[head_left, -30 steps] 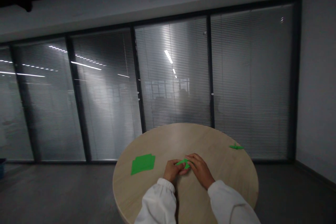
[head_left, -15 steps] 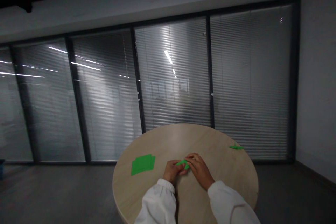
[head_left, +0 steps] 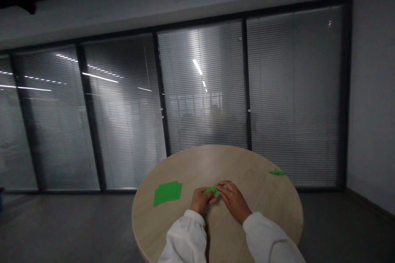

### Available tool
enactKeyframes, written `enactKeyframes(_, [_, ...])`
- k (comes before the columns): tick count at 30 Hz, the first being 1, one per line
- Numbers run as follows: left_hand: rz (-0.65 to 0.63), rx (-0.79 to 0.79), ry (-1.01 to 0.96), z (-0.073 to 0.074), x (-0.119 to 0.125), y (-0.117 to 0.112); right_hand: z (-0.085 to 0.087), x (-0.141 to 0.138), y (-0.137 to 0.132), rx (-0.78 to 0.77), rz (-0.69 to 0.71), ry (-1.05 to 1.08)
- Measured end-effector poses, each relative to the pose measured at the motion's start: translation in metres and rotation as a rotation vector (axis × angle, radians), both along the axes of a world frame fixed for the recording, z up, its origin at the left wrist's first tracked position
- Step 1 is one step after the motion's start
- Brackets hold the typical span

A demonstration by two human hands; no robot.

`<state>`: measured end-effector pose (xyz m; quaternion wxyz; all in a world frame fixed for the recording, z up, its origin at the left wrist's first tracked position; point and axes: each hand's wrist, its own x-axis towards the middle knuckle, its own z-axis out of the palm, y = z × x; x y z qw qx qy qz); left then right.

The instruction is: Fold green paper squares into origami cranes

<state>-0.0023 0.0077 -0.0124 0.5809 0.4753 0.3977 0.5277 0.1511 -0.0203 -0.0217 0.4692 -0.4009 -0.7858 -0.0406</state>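
Between my hands, just above the middle of the table, is a small piece of folded green paper (head_left: 212,190). My left hand (head_left: 201,199) is closed on its left side, thumb and fingers pinching it. On its right side, the fingers of my right hand (head_left: 233,199) press against the paper from above. Parts of the paper are hidden by my fingers, so its full shape cannot be made out. To the left lies a small stack of flat green paper sheets (head_left: 167,192). A folded green paper figure (head_left: 277,172) sits near the table's right edge.
The round, light wooden table (head_left: 210,160) has a curved edge all around. Behind it stands a glass partition with blinds (head_left: 203,123) and dark frames. A white wall (head_left: 370,90) rises at the right, and a blue object (head_left: 1,199) shows at the far left.
The green paper between my hands shows less and looks flatter than before. My right hand's fingers have shifted slightly left, closer to my left hand. The sheets and the folded figure stay put.
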Motion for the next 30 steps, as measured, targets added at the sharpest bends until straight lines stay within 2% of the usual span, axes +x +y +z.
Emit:
enactKeyframes(6, [-0.083, 0.004, 0.085, -0.0016, 0.0037, -0.0019, -0.0019, 0.0006, 0.0039, -0.017, -0.035, 0.097])
enactKeyframes(12, [-0.202, -0.047, 0.104, -0.0022, 0.0052, -0.0037, -0.0017, 0.0030, 0.0050, 0.003, -0.073, 0.066])
enactKeyframes(19, [-0.220, -0.086, 0.081, -0.0033, 0.0044, 0.0006, 0.0000, 0.0016, 0.0030, 0.024, -0.075, 0.020])
enactKeyframes(26, [-0.202, -0.098, 0.008, -0.0024, 0.0001, 0.0014, 0.0018, 0.0019, 0.0019, 0.023, 0.064, 0.029])
enactKeyframes(30, [-0.202, -0.104, -0.006, -0.0018, -0.0003, 0.0009, 0.0025, 0.0017, 0.0007, 0.025, 0.075, 0.037])
